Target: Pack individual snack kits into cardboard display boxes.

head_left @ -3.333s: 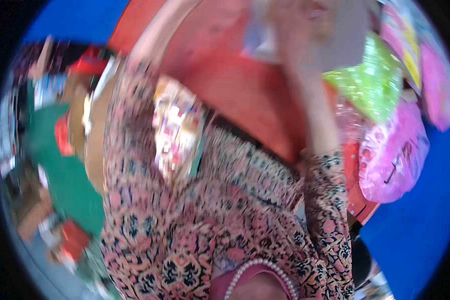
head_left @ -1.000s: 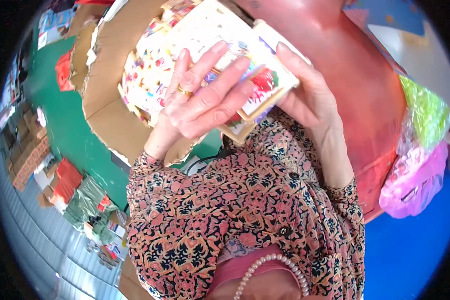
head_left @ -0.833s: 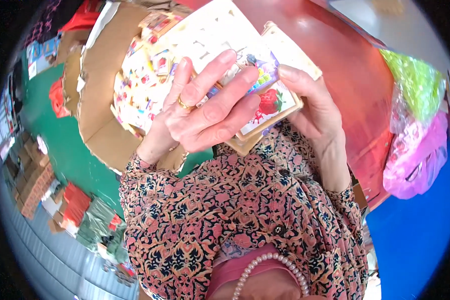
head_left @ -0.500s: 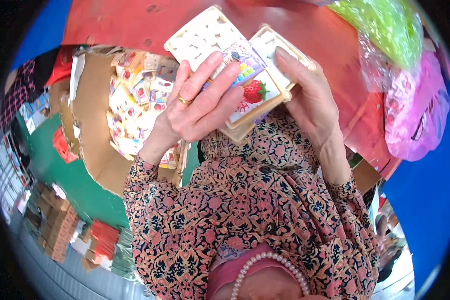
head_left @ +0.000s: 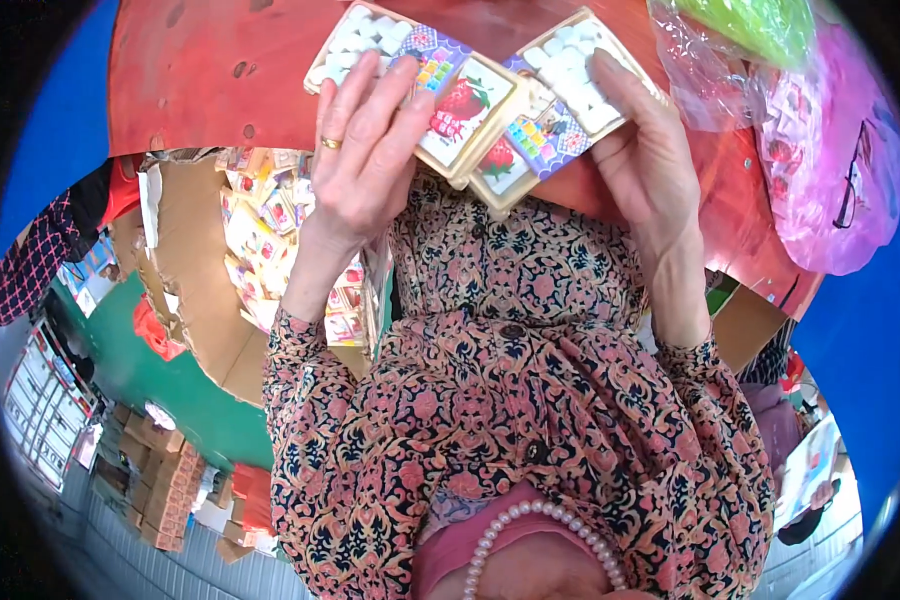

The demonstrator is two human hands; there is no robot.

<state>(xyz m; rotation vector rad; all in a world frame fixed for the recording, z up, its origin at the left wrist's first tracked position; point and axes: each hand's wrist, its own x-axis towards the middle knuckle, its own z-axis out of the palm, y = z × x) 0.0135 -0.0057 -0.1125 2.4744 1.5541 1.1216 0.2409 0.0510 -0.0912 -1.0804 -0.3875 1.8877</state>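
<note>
My left hand (head_left: 365,160) is closed on a small candy pack (head_left: 460,110), its fingers laid across the top. White pieces show at one end of this pack; a purple printed band and a strawberry picture cover the rest. A second, similar candy pack (head_left: 550,140) is gripped along its outer edge by my right hand (head_left: 650,155), with the thumb on top. The two packs cross at their near ends, the left one lying over the right one. Both are tilted above the near edge of the red table (head_left: 260,60).
An open cardboard box (head_left: 185,230) at the left holds many small packs (head_left: 265,215). A pink plastic bag (head_left: 830,170) with dark-framed glasses (head_left: 850,185) on it lies at the right, beside a clear and green bag (head_left: 740,30). Stacked cartons (head_left: 165,490) stand on the floor at lower left.
Both hands have moved up in the picture and slightly apart. The packs have turned: the right one now slants the opposite way, with its strawberry end under the left pack.
</note>
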